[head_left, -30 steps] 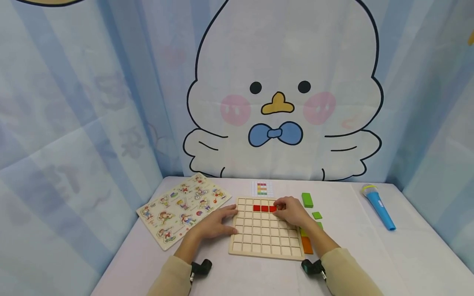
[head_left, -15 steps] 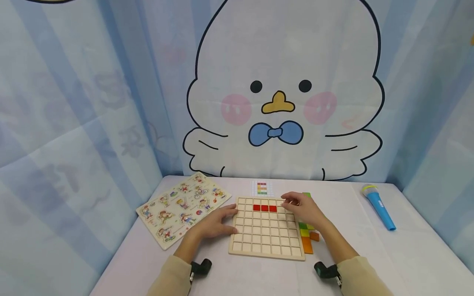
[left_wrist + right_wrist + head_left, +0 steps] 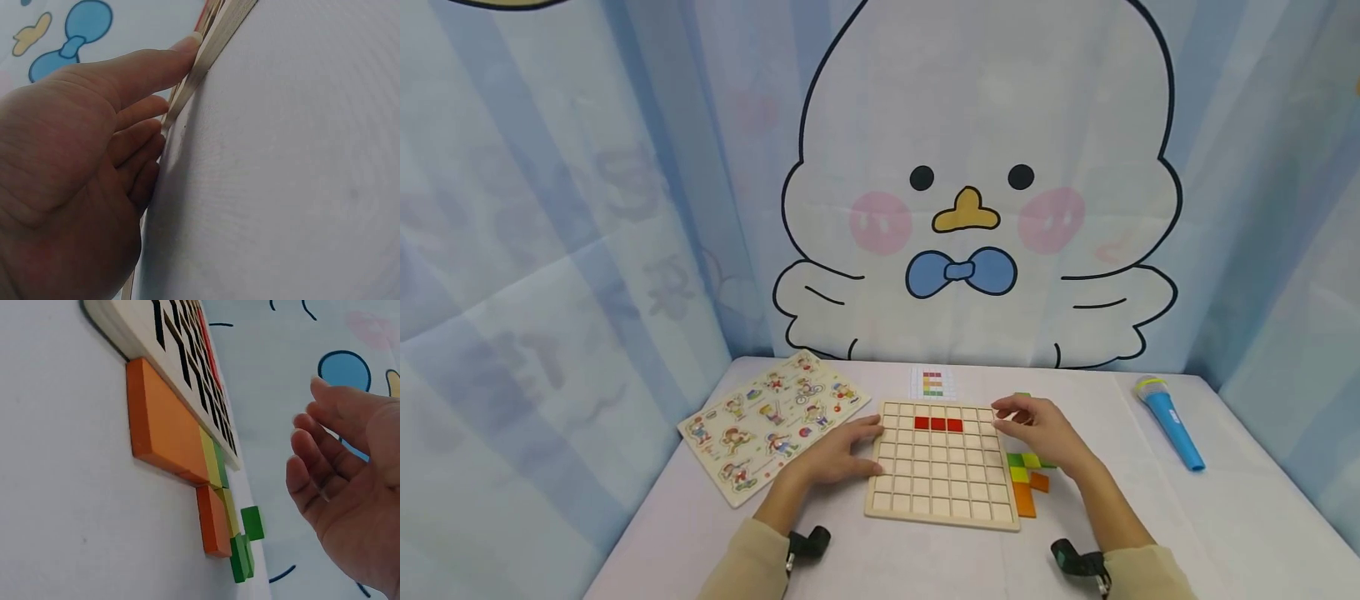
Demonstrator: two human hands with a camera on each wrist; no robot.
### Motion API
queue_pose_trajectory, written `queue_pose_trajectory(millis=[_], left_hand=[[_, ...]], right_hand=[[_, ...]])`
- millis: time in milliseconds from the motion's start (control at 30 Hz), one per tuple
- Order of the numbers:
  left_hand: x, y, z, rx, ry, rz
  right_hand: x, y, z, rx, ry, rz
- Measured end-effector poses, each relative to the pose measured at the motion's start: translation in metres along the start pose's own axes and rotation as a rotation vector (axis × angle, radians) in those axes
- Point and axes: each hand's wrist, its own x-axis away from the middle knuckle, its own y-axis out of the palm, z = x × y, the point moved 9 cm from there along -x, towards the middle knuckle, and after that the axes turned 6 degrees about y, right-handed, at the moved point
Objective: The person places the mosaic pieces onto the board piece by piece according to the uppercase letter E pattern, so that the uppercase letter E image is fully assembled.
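Observation:
A square wooden grid board [image 3: 940,483] lies at the middle of the table, with a short row of red tiles [image 3: 938,424] in its upper cells. My left hand [image 3: 838,454] rests against the board's left edge, thumb and fingertips touching the frame; the left wrist view has the thumb [image 3: 150,69] on the rim. Over the board's upper right corner hovers my right hand [image 3: 1037,429], its fingers loosely bent around nothing, as the right wrist view shows. Orange blocks [image 3: 165,419], yellow pieces and green blocks [image 3: 253,523] lie along the board's right side, partly hidden by that hand in the head view.
A picture puzzle board [image 3: 775,425] lies slanted at the left. Behind the grid board is a small card [image 3: 933,383] with a coloured pattern. A blue toy microphone [image 3: 1172,425] lies at the right. Printed curtains [image 3: 970,325] hang behind and beside the table.
My right hand has let go of the rightmost red tile, which stays in its cell, and moved right to the board's corner. My left hand has kept its place.

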Motion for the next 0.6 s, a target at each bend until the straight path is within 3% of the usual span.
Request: queue_pose_trajectory(millis=[400, 600], left_hand=[[-0.001, -0.001, -0.001, -0.008, -0.004, 0.005], [-0.002, 0.001, -0.003, 0.003, -0.008, 0.004]], right_hand=[[0.006, -0.004, 0.038, 0.068, 0.108, -0.115], [0.013, -0.007, 0.043, 0.102, 0.135, -0.153]])
